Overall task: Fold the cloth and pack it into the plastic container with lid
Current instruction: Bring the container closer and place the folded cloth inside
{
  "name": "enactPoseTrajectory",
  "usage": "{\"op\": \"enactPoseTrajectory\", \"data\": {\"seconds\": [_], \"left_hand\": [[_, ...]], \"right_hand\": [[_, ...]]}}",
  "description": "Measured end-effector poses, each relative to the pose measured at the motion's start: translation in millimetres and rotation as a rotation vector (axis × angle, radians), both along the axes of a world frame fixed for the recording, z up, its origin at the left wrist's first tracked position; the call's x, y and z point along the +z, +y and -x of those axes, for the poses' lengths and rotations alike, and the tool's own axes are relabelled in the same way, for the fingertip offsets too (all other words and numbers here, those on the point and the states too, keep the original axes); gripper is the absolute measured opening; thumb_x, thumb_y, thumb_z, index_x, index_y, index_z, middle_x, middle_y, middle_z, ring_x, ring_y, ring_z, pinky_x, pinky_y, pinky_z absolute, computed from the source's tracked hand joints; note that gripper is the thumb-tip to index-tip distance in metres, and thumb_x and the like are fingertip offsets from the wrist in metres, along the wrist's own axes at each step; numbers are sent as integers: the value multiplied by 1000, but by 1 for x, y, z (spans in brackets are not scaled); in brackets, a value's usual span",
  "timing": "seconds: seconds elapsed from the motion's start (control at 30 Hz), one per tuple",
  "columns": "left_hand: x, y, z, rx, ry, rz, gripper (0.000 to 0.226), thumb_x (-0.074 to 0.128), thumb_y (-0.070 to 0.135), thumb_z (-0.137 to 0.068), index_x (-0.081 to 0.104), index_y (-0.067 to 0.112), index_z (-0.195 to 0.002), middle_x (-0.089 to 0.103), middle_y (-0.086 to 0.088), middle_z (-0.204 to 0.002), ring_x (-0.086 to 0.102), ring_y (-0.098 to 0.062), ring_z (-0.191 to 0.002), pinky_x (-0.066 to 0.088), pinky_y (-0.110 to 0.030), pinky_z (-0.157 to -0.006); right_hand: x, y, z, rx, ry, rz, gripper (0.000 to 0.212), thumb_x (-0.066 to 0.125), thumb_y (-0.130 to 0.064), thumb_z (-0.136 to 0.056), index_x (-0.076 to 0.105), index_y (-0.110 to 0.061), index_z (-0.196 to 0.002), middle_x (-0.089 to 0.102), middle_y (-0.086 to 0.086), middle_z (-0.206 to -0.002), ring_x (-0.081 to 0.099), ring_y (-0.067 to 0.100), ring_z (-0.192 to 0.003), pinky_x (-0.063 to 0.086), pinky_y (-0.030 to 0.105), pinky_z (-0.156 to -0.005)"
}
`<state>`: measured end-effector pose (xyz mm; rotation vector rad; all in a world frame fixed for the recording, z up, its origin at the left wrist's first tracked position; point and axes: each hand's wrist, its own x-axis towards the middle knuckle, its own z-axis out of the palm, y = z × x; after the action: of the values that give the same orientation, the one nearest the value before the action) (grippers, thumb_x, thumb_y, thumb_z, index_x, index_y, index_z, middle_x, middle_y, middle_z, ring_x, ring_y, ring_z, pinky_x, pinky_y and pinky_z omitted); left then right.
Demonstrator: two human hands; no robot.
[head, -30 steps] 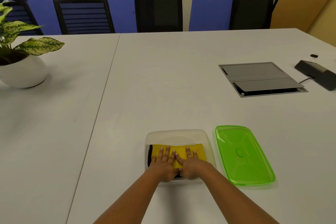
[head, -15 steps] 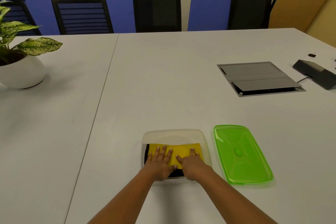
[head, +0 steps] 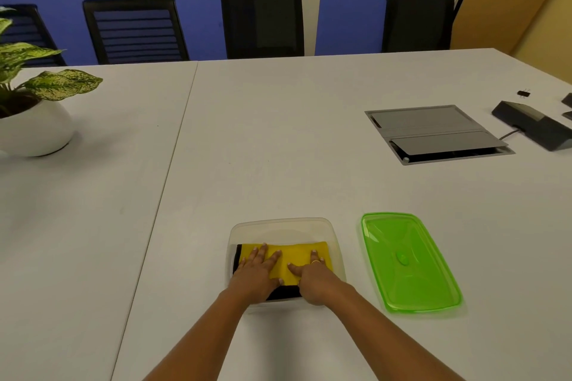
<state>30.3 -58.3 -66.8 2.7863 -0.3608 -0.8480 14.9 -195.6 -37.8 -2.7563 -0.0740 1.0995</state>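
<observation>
Lower centre: left hand (head: 257, 275) and right hand (head: 315, 283) press flat on one yellow cloth (head: 291, 252) inside one container (head: 281, 223); one green lid (head: 405, 260) beside, rims apart.

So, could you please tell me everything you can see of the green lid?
The green lid is translucent plastic, rectangular with rounded corners, a raised rim and a small oval centre bump. It lies flat on the white table, right of the clear container and apart from it; only the table touches it.

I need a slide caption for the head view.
Left hand and right hand press the yellow cloth into a clear container; green lid alongside.
</observation>
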Motion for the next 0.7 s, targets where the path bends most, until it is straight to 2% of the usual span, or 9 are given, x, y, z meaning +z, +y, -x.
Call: {"op": "enactPoseTrajectory", "data": {"seconds": [0.1, 0.17, 0.23, 0.33, 0.4, 0.5, 0.6, 0.67, 0.7], "left_hand": [[8, 2, 7, 119, -126, 89, 55, 39, 37, -96, 24, 19, -146, 11, -5, -158, 17, -21, -145, 22, -34, -116], [13, 4, 14, 181, -276, 135, 50, 40, 37, -96, 33, 19, -142, 31, -1, -152, 35, -17, -137, 35, -29, -107], [17, 5, 21, 204, -441, 162, 44, 40, 38, -94, 44, 21, -135, 52, 1, -137, 52, -17, -122, 44, -29, -96], [20, 9, 27, 182, -586, 193, 49, 29, 48, -91, 66, 18, -105, 73, 0, -99, 71, -20, -89, 56, -30, -71], [18, 12, 30, 183, -601, 153, 65, 12, 52, -94, 67, 18, -102, 73, 0, -100, 70, -21, -94, 56, -35, -76], [21, 12, 34, 185, -594, 81, 70, 5, 52, -93, 67, 19, -105, 71, -1, -108, 67, -22, -105, 53, -43, -86], [22, 12, 35, 180, -594, 25, 70, 5, 48, -94, 68, 20, -104, 71, 0, -109, 66, -21, -107, 47, -46, -96], [19, 12, 36, 173, -613, 15, 60, 16, 45, -94, 68, 19, -103, 71, -1, -109, 65, -22, -109, 31, -45, -106], [17, 12, 36, 172, -629, 7, 52, 25, 43, -90, 68, 19, -102, 71, -1, -108, 65, -22, -109, 25, -44, -106]], "right_hand": [[-1, 7, 2, -32, -35, -37, 59, 41, -16, -97, 12, -30, -147, -17, 19, -154, -7, 37, -144, 18, 45, -117], [-1, 9, 4, -60, -63, -54, 56, 41, -18, -97, 16, -30, -147, -14, 17, -155, -5, 36, -144, 21, 46, -116], [0, 9, 7, -82, -100, -65, 53, 41, -22, -97, 21, -30, -146, -8, 14, -157, 1, 33, -145, 24, 45, -115], [7, 4, 11, -114, -228, -102, 46, 43, -26, -96, 33, -25, -142, 14, 8, -156, 24, 28, -140, 32, 39, -108], [11, -2, 16, -158, -394, -194, 40, 43, -25, -95, 45, -20, -134, 37, 5, -147, 43, 22, -129, 40, 33, -100], [14, -15, 23, -238, -746, -341, 26, 47, -20, -91, 63, -15, -111, 64, 4, -113, 59, 21, -103, 48, 29, -79], [15, -33, 22, -403, -1044, -394, 10, 59, -11, -82, 67, -12, -87, 61, 3, -77, 57, 18, -69, 41, 25, -57], [13, -50, 20, -572, -1062, -380, 8, 60, -7, -82, 66, -10, -87, 50, -2, -73, 47, 14, -64, 34, 25, -58], [12, -59, 19, -646, -1038, -373, 9, 60, -6, -82, 65, -8, -89, 49, -2, -75, 48, 16, -66, 33, 26, -60]]}}
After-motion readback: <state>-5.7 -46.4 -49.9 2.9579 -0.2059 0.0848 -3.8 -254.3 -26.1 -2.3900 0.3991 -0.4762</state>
